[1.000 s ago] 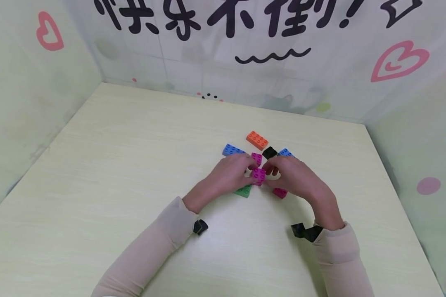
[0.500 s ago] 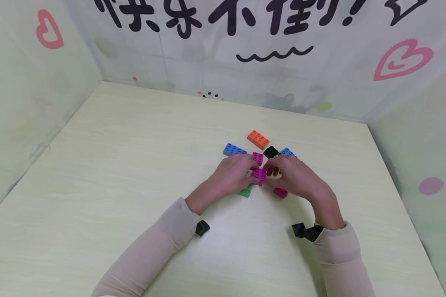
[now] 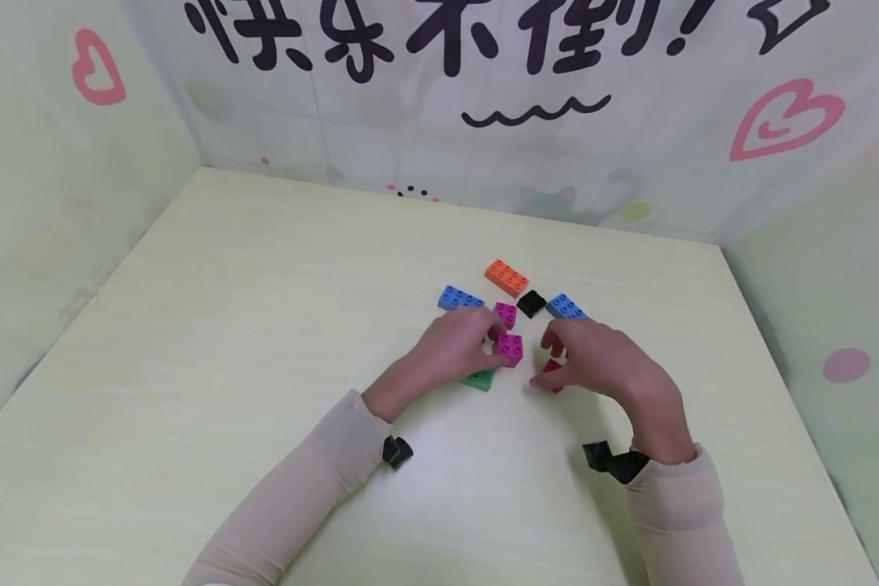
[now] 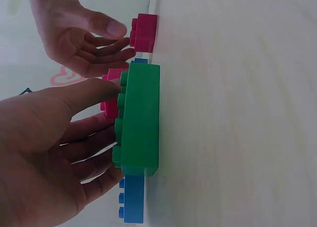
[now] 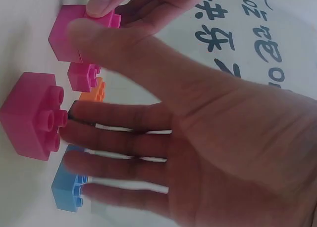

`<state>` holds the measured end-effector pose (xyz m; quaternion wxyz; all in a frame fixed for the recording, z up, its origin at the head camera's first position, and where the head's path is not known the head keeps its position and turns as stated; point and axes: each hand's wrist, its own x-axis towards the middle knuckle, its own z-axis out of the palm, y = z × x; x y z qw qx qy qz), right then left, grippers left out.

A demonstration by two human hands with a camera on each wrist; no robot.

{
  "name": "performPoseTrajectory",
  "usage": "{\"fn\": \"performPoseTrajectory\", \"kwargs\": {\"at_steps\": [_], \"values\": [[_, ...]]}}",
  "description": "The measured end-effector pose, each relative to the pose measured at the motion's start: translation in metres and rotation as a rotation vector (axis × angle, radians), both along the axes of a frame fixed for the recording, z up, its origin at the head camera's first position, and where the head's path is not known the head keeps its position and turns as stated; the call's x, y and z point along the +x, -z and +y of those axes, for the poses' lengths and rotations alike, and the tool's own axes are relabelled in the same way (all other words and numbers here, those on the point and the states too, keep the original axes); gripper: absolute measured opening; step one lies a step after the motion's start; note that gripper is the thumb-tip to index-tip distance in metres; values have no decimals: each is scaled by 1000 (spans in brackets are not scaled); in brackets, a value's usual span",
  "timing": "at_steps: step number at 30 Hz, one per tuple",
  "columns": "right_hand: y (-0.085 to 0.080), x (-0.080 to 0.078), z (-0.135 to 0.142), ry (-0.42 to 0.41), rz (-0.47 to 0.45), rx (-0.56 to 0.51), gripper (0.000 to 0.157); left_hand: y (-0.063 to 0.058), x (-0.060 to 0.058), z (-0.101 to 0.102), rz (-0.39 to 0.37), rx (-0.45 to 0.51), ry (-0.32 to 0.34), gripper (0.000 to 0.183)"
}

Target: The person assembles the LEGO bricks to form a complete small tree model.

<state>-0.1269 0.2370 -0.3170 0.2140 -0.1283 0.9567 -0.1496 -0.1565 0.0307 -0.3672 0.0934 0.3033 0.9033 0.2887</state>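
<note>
My left hand (image 3: 450, 346) pinches a magenta four-stud toy brick (image 3: 509, 348) between thumb and fingers. In the right wrist view a seam runs across this magenta piece (image 5: 62, 36), as on two stacked bricks. My right hand (image 3: 608, 358) holds nothing; its fingers are apart from the thumb, over a crimson brick (image 5: 25, 113) that stands studs up on the table. Part of that crimson brick is covered by the right hand in the head view. A green eight-stud brick (image 4: 143, 118) lies under the left hand, mostly hidden from above.
Behind the hands lie a blue brick (image 3: 460, 298), a smaller magenta brick (image 3: 506, 314), an orange brick (image 3: 507, 277), a black piece (image 3: 531, 303) and another blue brick (image 3: 566, 307). Printed cloth walls (image 3: 439, 138) border the pale wooden table (image 3: 300, 268).
My right hand has let go of the magenta brick and moved right, over the crimson brick. The left hand still grips the magenta brick in nearly the same place.
</note>
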Motion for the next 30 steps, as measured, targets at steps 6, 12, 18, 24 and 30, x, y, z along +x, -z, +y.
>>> {"fn": "performPoseTrajectory", "kwargs": {"at_steps": [6,12,18,24,30], "values": [[-1,3,2,44,-113,57,43,2,0,1,-15,4,-9,40],[0,1,3,61,-141,109,43,2,-1,2,-11,4,-2,40],[-1,0,8,-14,-3,42,34,3,-1,1,-20,9,-5,42],[-3,-3,8,-102,284,-127,32,4,-1,-1,-32,41,1,38],[1,-6,0,-163,346,-204,38,5,-2,-3,-36,61,14,32]]}}
